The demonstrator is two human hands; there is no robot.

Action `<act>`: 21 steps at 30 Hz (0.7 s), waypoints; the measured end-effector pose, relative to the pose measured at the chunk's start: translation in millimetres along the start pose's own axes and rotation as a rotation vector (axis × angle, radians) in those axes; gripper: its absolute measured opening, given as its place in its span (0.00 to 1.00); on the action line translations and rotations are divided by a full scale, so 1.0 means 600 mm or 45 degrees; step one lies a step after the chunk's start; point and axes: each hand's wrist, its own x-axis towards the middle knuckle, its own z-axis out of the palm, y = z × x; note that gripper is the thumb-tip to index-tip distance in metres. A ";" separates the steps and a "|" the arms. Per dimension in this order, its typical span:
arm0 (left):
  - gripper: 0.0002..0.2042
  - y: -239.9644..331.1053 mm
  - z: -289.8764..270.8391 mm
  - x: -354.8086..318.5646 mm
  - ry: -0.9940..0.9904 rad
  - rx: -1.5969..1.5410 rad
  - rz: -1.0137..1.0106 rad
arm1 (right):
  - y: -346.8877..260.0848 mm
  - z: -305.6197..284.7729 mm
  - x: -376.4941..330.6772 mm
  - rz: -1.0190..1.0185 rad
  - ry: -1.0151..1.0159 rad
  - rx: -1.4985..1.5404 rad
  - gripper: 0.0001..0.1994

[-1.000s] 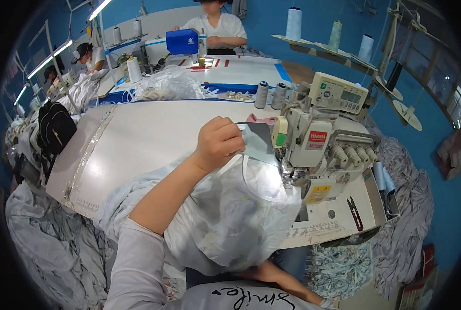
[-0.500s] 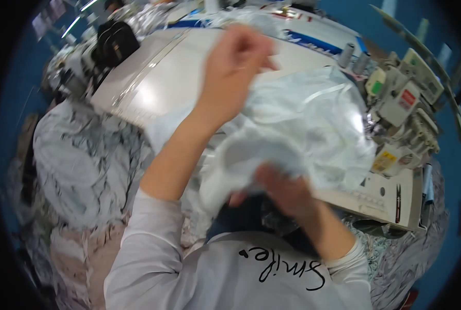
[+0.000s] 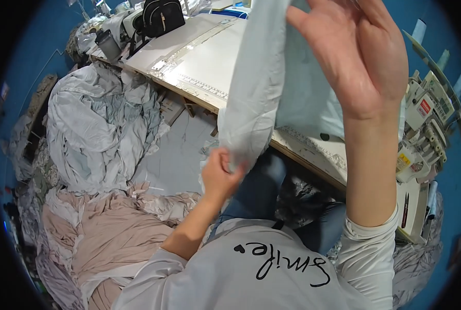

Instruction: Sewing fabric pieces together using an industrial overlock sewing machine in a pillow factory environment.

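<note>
A long piece of pale blue-white cloth (image 3: pixel 256 88) hangs upright in front of me, its top running out of the picture. My right hand (image 3: pixel 367 62) is raised high beside it with the palm showing. Its thumb is at the cloth's edge; the fingertips are cut off by the upper border, but the cloth is held up there. Lower down, my left hand (image 3: pixel 221 174) is closed on the cloth's bottom end, slightly blurred. Behind the cloth, the white sewing table (image 3: pixel 210 46) is partly hidden.
A sewing machine (image 3: pixel 426 111) with thread cones stands on the right, and tweezers (image 3: pixel 405 209) lie nearby. A black bag (image 3: pixel 162 18) and a dark cup (image 3: pixel 108 45) are at the far left. Grey-white fabric (image 3: pixel 93 129) and pink fabric (image 3: pixel 122 222) are heaped to my left.
The cloth has gone from bunched over the table and my lap to stretched upright. My right hand has risen; my left has dropped from above the table to the cloth's lower end.
</note>
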 end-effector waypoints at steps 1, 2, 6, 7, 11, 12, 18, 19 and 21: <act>0.11 0.023 -0.002 -0.004 -0.124 -0.117 -0.040 | 0.013 0.014 0.009 -0.008 0.000 -0.008 0.17; 0.11 0.019 0.011 -0.006 -0.125 -0.116 -0.033 | 0.037 0.039 0.028 -0.153 0.226 -0.359 0.17; 0.08 -0.077 0.065 -0.016 -0.030 -0.052 0.009 | -0.015 -0.007 0.020 0.110 -0.327 -0.177 0.18; 0.07 -0.095 0.068 -0.017 -0.010 -0.024 0.072 | -0.023 -0.012 0.019 0.108 -0.323 -0.177 0.18; 0.06 -0.050 0.043 -0.008 -0.108 -0.247 -0.119 | -0.030 -0.020 0.014 0.109 -0.285 -0.124 0.19; 0.06 -0.018 0.040 -0.008 -0.173 -0.119 -0.027 | -0.016 -0.009 0.020 0.134 -0.262 -0.052 0.20; 0.09 -0.043 0.038 0.021 -0.232 0.197 0.129 | -0.029 -0.013 0.009 0.069 -0.265 -0.123 0.21; 0.09 -0.057 0.026 0.022 -0.265 0.112 0.156 | -0.041 -0.017 0.007 0.064 -0.262 -0.123 0.21; 0.10 -0.065 -0.014 0.022 -0.377 -0.024 0.247 | -0.065 -0.019 0.001 0.076 -0.193 -0.186 0.22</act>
